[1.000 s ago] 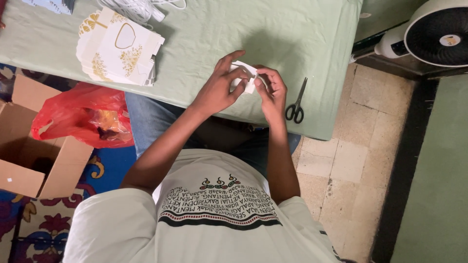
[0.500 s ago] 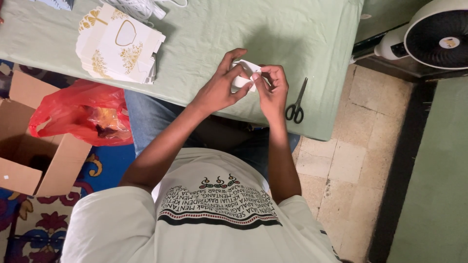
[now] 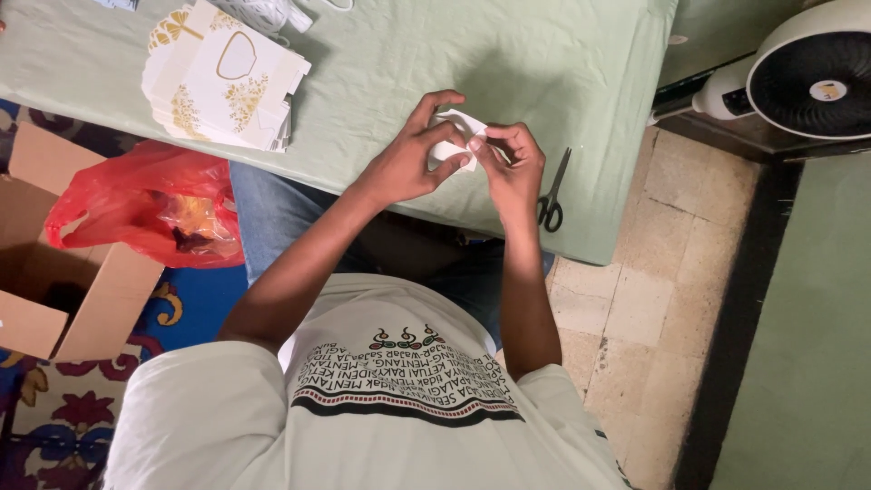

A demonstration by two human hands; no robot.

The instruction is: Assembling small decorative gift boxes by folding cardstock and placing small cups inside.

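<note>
My left hand [image 3: 410, 159] and my right hand [image 3: 513, 168] meet over the near edge of a table covered in pale green cloth [image 3: 381, 73]. Together they pinch a small white folded piece of paper [image 3: 455, 136]. The left fingers wrap it from the left and above, the right fingertips grip its right end. Black scissors [image 3: 552, 195] lie on the cloth just right of my right hand.
A stack of flat white cartons with gold print [image 3: 222, 82] lies at the table's far left. A red plastic bag [image 3: 150, 213] rests on an open cardboard box [image 3: 63, 290] on the floor at left. A white fan [image 3: 803, 77] stands at upper right.
Both hands stay at the same spot on the table edge. The fingers have shifted slightly on the white paper, folding or pressing it.
</note>
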